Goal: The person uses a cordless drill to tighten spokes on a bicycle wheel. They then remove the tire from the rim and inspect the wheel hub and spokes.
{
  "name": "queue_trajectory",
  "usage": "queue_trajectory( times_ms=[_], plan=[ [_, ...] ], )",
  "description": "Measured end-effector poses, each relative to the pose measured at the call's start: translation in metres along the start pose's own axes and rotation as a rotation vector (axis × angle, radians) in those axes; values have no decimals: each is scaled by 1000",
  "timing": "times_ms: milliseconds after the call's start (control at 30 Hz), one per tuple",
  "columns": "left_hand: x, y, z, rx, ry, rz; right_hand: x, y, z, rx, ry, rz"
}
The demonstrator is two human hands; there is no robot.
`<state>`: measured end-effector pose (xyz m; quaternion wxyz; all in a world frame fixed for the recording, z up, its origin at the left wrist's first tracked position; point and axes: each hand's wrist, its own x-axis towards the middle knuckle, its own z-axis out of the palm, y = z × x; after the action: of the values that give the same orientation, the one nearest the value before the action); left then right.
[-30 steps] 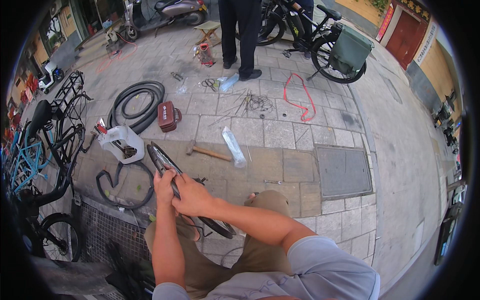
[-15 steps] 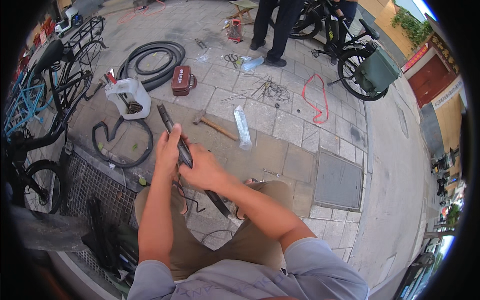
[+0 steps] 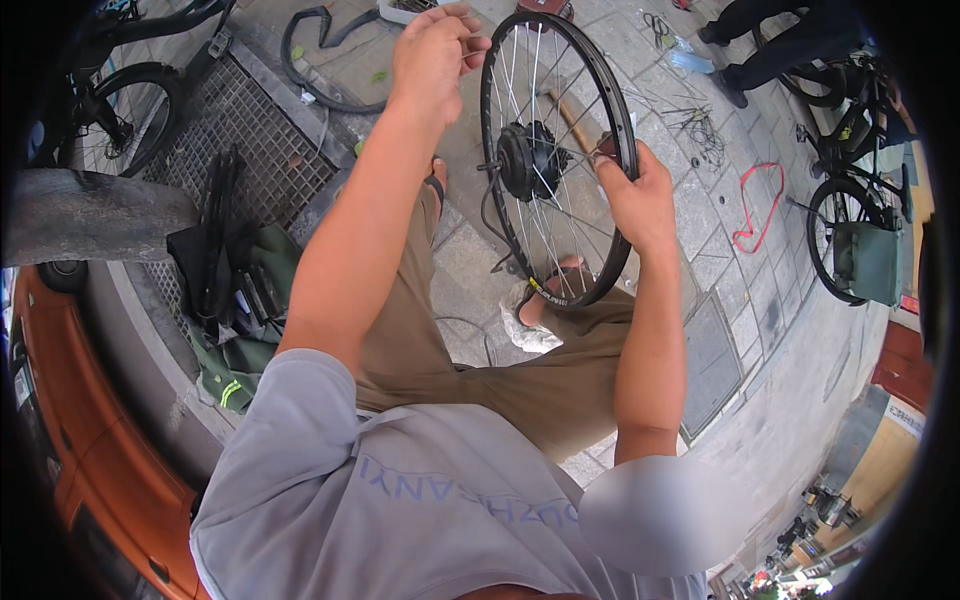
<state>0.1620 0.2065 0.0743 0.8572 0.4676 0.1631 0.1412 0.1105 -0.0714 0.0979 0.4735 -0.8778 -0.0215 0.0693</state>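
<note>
A bicycle wheel with a black rim, silver spokes and a thick black hub stands upright in front of me, above my knees. My right hand is closed round its right-hand rim. On the other side, my left hand is raised beside the wheel's upper left edge, off the rim. Its fingers are loosely curled and a little apart, with nothing clearly visible in them. A dark cable hangs from the hub. Behind the spokes lies a hammer with a wooden handle, partly hidden.
A black inner tube lies on the paving at far left, near a metal grate. Dark green cloth lies left of my legs. A red strap and thin wires lie to the right. A person's legs stand beyond.
The wheel has turned from edge-on to showing its spokes and hub. My left hand has come off the rim and risen; my right hand has moved right with the wheel. The view has shifted.
</note>
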Motion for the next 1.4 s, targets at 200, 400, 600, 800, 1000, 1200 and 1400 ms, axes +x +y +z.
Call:
queue_trajectory(
  times_ms=[200,400,600,800,1000,1200,1400],
  plan=[
    [15,-19,1,-105,-20,-13,-2,13,0,26,45,-33],
    [17,-15,-10,-64,-27,-73,6,11,6,114,2,-50],
    [-3,-7,-6,519,-200,-69,1,3,4,47,9,34],
    [-7,-64,-41,1493,-580,67,-2,-22,13,-25,-14,-4],
    [-21,-110,-49,1833,-889,-125,-6,-16,35,-41,77,-106],
    [9,-150,-82,1814,-881,28,-17,-19,35,4,42,-56],
    [0,-139,-83,1822,-898,-20,-18,-19,42,-2,30,-56]
  ],
)
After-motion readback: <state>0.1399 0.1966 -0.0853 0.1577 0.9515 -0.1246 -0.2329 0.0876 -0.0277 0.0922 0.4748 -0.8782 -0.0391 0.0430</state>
